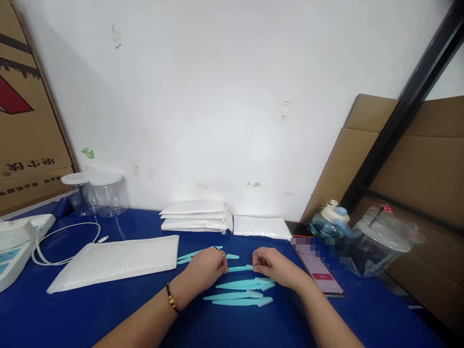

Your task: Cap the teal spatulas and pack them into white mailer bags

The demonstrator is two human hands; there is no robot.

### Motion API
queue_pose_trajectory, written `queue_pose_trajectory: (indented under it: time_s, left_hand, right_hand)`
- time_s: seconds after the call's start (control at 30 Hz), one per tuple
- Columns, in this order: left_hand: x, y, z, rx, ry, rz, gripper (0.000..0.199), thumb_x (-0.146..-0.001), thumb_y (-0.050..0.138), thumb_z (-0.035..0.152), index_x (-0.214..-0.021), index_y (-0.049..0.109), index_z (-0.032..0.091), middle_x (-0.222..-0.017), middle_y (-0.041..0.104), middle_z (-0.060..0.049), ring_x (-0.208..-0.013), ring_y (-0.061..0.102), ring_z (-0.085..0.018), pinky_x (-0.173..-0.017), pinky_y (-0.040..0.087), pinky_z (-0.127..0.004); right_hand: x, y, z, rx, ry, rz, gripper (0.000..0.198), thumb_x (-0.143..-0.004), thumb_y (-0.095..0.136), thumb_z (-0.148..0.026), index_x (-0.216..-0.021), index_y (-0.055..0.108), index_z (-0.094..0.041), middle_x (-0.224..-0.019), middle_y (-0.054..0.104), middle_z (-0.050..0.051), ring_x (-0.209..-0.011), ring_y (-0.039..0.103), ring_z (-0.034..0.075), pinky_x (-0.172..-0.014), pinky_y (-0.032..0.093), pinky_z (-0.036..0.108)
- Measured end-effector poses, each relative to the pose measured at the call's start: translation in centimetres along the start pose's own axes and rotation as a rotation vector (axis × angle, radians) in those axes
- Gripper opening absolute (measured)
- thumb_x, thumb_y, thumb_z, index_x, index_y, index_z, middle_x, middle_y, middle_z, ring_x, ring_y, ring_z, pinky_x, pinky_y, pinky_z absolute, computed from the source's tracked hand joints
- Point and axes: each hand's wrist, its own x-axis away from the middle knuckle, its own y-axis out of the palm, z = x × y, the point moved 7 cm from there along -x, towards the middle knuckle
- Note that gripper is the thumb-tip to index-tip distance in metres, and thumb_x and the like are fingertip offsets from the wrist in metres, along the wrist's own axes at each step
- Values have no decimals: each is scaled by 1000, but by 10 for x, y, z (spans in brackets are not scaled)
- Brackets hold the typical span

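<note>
A turquoise eyebrow razor (239, 268) spans the gap between my hands. My left hand (207, 267) has its fingers closed at the razor's narrow handle end. At the other end, my right hand (274, 266) pinches the head with thumb and fingers. Just below lie more turquoise razors (242, 283), roughly parallel on the blue table, and another pair (242, 302) is nearer to me. Further razors (192, 254) lie behind and left of my left hand, which partly covers them. A beaded bracelet (172, 298) circles my left wrist.
To the left rests a white padded mailer (119, 261), with a white cable (72, 263) beyond it. Stacked white mailers (195, 216) and a single white packet (261, 227) line the wall. Right of my hand are a phone (319, 268), a clear bagged cup (377, 244) and lidded jars (108, 195) far left.
</note>
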Motion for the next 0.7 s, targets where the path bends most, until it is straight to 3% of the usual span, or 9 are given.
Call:
queue_pose_trajectory:
  time_s: [0.33, 0.43, 0.57, 0.7]
  left_hand:
    - [6, -38, -47, -79, -154, 19, 10, -74, 55, 23, -73, 64, 24, -78, 67, 1, -72, 59, -16, -58, 36, -23]
    - [6, -35, -60, -102, -193, -11, 8, -71, 57, 22, -72, 65, 23, -77, 67, 1, -72, 59, -16, -57, 36, -23]
    - [6, -36, -54, -62, -169, 56, 15, -70, 60, 27, -84, 64, 25, -83, 66, 1, -77, 59, -17, -59, 37, -24]
    - [7, -34, -26, 53, -25, 80, 18, -79, 53, 35, -86, 65, 24, -89, 65, 0, -83, 59, -17, -69, 40, -25]
  right_hand:
    - [10, -37, 46, 19, 143, 173, 9, -75, 57, -23, -77, 64, -18, -64, 58, -1, -58, 50, 13, -53, 35, 21]
    - [19, -40, 49, -22, 171, 103, 10, -71, 62, -25, -77, 64, -18, -64, 58, -1, -59, 50, 13, -52, 36, 20]
    - [27, -28, 52, -20, 231, -90, 19, -56, 74, -22, -71, 63, -19, -65, 58, -2, -59, 51, 13, -50, 35, 19]
    - [24, -22, 45, -25, 183, -87, 11, -62, 69, -18, -69, 61, -19, -63, 55, -3, -57, 49, 11, -50, 34, 19]
